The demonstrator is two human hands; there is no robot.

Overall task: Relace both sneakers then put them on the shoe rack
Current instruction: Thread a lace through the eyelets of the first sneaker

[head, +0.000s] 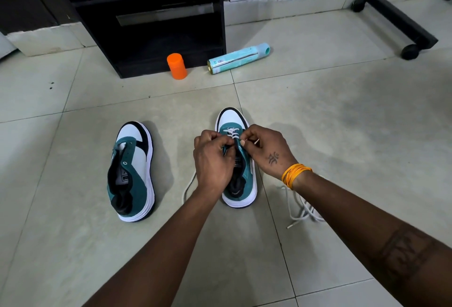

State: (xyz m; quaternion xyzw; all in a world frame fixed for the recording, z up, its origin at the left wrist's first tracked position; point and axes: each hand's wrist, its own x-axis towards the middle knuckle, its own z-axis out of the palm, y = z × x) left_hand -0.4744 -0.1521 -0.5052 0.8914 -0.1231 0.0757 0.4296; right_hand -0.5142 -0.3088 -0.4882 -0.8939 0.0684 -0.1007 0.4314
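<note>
White lace goes through the right-hand sneaker, just below frame centre.

Left hand and right hand each pinch the lace; pull both ends evenly before the next eyelets. Unlaced sneaker waits at nine o'clock; spare lace at four.

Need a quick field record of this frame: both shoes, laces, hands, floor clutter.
right sneaker: on the floor tiles, toe away from the person, white lace crossed through the front eyelets only
left sneaker: on the floor, apart from the other, no lace in it
left hand: pinching the lace at the eyelets
right hand: pinching the lace opposite
loose lace: heaped on the floor under the right forearm
orange container: upright by the black cabinet
spray can: lying on its side
</note>
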